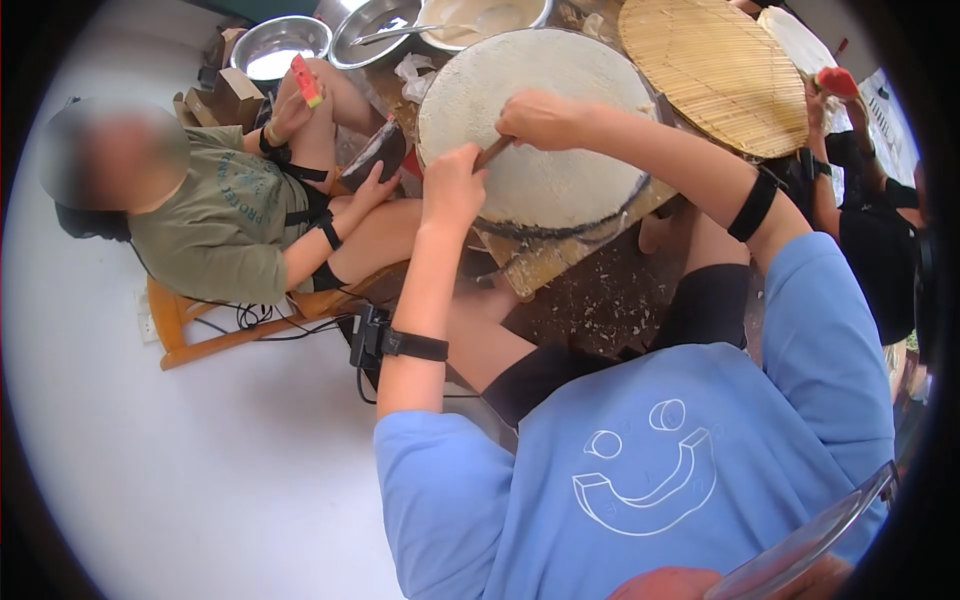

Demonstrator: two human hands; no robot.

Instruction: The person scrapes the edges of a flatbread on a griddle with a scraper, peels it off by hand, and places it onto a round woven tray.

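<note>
A large round griddle carries a pale, thin sheet of batter or pancake (545,80) that spreads over nearly its whole top. My left hand (455,185) is closed round one end of a short brown wooden piece (494,151) at the near left of the griddle. Over the pancake, my right hand (545,118) is closed at the other end of that piece, fingers curled down. The piece's full shape is hidden by my hands. The griddle's dark rim (540,232) shows along the near side.
Metal bowls (282,48) stand at the back left, near a batter basin (475,20) and ladle. A woven round mat (715,75) lies right. On the left, a seated person (215,215) holds watermelon and a dark bowl (374,158). Another person (880,230) holds watermelon at right.
</note>
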